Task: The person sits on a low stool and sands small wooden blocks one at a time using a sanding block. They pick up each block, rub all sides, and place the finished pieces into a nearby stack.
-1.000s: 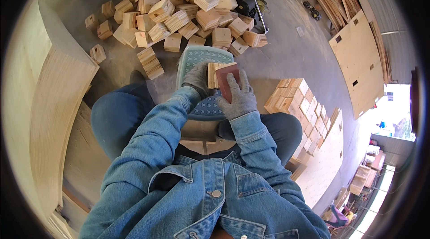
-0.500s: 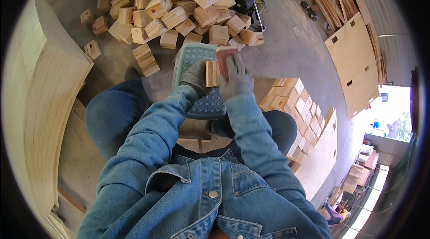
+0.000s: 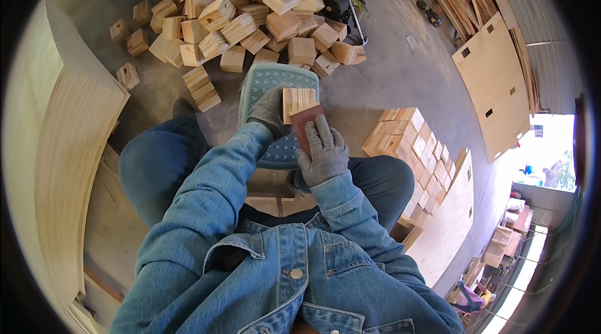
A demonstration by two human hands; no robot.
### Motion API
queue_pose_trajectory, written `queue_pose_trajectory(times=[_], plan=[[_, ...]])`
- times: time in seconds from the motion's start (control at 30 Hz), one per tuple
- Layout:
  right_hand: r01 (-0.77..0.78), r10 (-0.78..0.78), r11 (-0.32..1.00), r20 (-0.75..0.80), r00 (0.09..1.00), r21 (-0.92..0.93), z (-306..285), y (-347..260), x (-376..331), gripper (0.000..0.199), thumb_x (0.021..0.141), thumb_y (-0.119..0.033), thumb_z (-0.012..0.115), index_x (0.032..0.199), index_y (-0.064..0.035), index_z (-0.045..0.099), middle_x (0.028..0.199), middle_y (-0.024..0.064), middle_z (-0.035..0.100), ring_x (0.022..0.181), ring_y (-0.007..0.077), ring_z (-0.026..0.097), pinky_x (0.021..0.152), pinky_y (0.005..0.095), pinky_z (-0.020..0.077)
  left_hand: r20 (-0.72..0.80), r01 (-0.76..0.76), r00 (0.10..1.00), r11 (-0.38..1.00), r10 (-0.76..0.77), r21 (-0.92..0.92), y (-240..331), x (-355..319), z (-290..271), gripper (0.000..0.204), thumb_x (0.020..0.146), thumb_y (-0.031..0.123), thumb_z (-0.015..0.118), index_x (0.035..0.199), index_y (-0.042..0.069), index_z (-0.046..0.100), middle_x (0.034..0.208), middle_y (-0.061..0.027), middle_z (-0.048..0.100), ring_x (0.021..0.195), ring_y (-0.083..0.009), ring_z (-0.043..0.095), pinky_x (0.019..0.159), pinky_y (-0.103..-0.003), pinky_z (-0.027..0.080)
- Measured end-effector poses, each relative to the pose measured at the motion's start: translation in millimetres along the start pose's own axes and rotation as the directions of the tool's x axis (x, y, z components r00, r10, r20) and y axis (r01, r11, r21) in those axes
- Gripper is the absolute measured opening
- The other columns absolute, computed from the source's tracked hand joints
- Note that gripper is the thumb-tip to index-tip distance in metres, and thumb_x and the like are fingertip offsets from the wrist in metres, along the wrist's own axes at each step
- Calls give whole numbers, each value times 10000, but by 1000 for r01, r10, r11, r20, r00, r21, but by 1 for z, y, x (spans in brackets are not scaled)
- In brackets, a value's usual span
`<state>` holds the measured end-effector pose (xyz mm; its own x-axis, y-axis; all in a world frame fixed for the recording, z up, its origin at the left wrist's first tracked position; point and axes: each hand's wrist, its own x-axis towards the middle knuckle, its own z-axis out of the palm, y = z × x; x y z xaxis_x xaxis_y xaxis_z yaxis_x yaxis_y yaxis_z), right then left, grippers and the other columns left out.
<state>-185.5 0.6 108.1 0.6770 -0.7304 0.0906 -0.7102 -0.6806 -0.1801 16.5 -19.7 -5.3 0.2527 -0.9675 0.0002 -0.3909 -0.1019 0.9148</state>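
Over a blue-green plastic stool (image 3: 285, 73) between my knees, my gloved left hand (image 3: 268, 110) grips a small laminated wooden block (image 3: 297, 98) by its left side. My gloved right hand (image 3: 326, 156) holds a reddish-brown sanding block (image 3: 303, 122), fingers stretched along its top. The sanding block is tilted and overlaps the wooden block's lower right edge, apparently touching it. Its underside is hidden, and so are my left fingertips behind the wood.
A loose heap of wooden blocks (image 3: 235, 21) lies ahead, beside a black power tool (image 3: 341, 5). To my right, similar blocks (image 3: 410, 146) stand in neat rows on a pale board (image 3: 446, 234). Stacked curved plywood (image 3: 84, 140) rises on the left.
My right hand has drawn the sanding block back toward me, from beyond the wooden block to its near edge. My left hand has turned the wooden block, showing a broader face.
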Motion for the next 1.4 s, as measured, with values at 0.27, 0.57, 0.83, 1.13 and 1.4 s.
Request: queue_pose_trajectory(times=[0.27, 0.57, 0.83, 1.13, 1.4], plan=[[-209, 210, 978, 12, 978, -24, 16, 34, 136, 641, 888, -334, 703, 1488, -156, 563, 1579, 110, 478, 1248, 463, 580, 1049, 584, 474, -46, 35, 997, 899, -61, -436, -42, 12, 32, 809, 783, 267, 888, 1448, 93, 462, 1346, -122, 608, 1245, -286, 597, 1122, -393, 474], [-57, 57, 998, 4, 998, -37, 2, 5, 5, 685, 850, -326, 737, 1478, -111, 568, 1589, 138, 460, 1284, 444, 544, 1064, 579, 450, 5, -12, 1000, 999, 12, -47, -14, 6, 20, 899, 653, 201, 929, 1437, 114, 497, 1340, -126, 623, 1273, -288, 599, 1122, -367, 487], [-85, 83, 996, -68, 994, -22, 9, 10, 68, 665, 860, -334, 723, 1478, -139, 573, 1598, 105, 471, 1258, 441, 572, 1049, 589, 463, -95, -12, 995, 997, 4, -77, -48, 6, 28, 845, 670, 203, 924, 1409, 109, 525, 1303, -135, 650, 1232, -313, 622, 1114, -372, 491], [-88, 87, 993, -16, 996, -74, 12, 6, 77, 691, 875, -360, 722, 1506, -141, 546, 1604, 104, 467, 1261, 449, 573, 1061, 590, 464, -4, 54, 997, 792, -71, -609, -54, 8, 25, 699, 835, 198, 822, 1432, 93, 474, 1374, -135, 602, 1263, -264, 596, 1100, -374, 492], [-20, 19, 1000, -33, 999, -8, 1, -3, 2, 651, 862, -311, 735, 1469, -128, 591, 1596, 100, 476, 1282, 446, 554, 1059, 576, 469, 9, -3, 1000, 989, 4, -147, -48, 12, 29, 619, 864, 192, 782, 1406, 88, 503, 1300, -121, 647, 1269, -250, 596, 1125, -387, 465]])
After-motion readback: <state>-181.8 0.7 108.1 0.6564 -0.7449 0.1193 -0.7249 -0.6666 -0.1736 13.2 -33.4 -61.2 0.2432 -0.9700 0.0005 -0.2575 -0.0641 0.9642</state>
